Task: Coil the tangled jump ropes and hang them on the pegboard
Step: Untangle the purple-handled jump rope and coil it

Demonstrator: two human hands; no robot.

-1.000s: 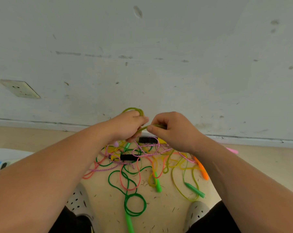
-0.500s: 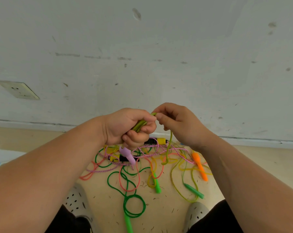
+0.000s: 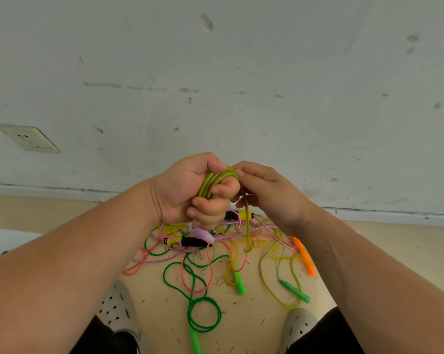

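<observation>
— Rope first: where is it?
— Coiled in my left hand. That grip is clenched round several olive loops, with a pink handle poking out below my little finger, toward 6 o'clock.
— And the other grip?
— My right hand, at 3 o'clock of the left and touching it, pinches the same rope at the top of the coil; one strand hangs from it, its end hooked above the tangle.
— The tangle?
— On the floor at 6 o'clock of my hands, between my shoes; a green coil lies at its near edge, an orange handle at 4 o'clock.
</observation>
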